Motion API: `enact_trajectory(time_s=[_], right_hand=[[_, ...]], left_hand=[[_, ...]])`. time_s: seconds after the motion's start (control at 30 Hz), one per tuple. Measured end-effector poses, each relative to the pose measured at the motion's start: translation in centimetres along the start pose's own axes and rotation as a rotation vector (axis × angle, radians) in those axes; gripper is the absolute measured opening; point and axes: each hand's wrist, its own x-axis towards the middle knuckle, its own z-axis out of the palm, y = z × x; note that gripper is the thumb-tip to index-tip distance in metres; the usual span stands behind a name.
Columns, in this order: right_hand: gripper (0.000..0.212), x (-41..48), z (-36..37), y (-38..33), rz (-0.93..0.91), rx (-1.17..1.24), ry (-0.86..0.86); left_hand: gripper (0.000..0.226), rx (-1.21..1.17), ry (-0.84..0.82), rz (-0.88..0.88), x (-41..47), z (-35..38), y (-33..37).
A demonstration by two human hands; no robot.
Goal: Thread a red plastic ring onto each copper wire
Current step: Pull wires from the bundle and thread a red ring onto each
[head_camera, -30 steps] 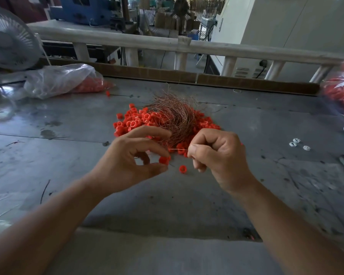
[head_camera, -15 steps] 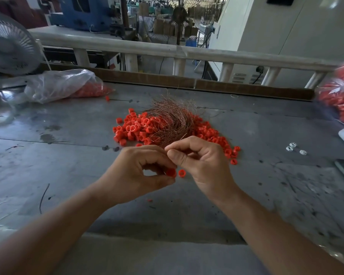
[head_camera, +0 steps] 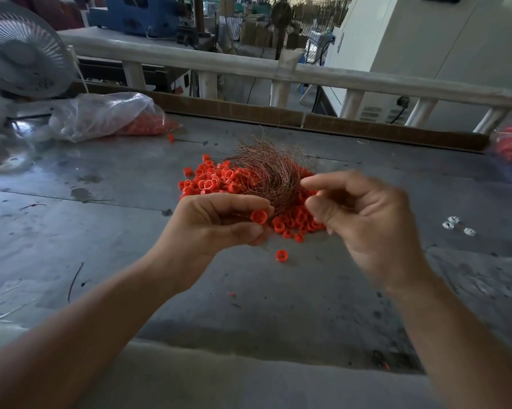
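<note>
At a grey metal counter, a person's left hand pinches a small red plastic ring in front of a tangled bundle of thin copper wires. The right hand curls beside the bundle; whether it grasps a strand cannot be told. A heap of loose red rings suggests most threading remains.

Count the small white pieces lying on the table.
3, on the table's right side: two white pieces close together, a third just right of them. Others may be hidden.
</note>
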Motion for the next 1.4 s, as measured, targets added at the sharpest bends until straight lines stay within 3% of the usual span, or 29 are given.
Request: enact_trajectory(time_s=[0.1,0.23,0.4,0.87,1.03,1.4], right_hand=[[0.019,-0.7,1.4,0.1,-0.062,-0.128,-0.070],[0.025,-0.9,2.0,0.2,-0.022,-0.091,-0.071],[0.022,-0.9,1.8,0.1,0.028,-0.132,-0.072],[0.016,-1.2,2.1,-0.1,0.089,-0.111,-0.041],[0.015,-1.5,2.9,0.0,0.101,-0.092,-0.080],[0.010,-1.5,2.8,0.2,0.117,-0.132,-0.075]], left_hand=[[0.029,-0.023,-0.016,0.018,0.0,0.0,0.1],[0.026,-0.021,-0.057,0.031,-0.2,-0.2,0.2],[0.025,-0.065,-0.096,-0.006,-0.3,0.1,0.2],[0.033,0.007,0.023,0.019,-0.1,0.2,0.1],[0.023,0.021,-0.004,0.058,-0.3,0.5,0.2],[0.023,-0.005,-0.003,0.053,-0.3,0.4,0.3]])
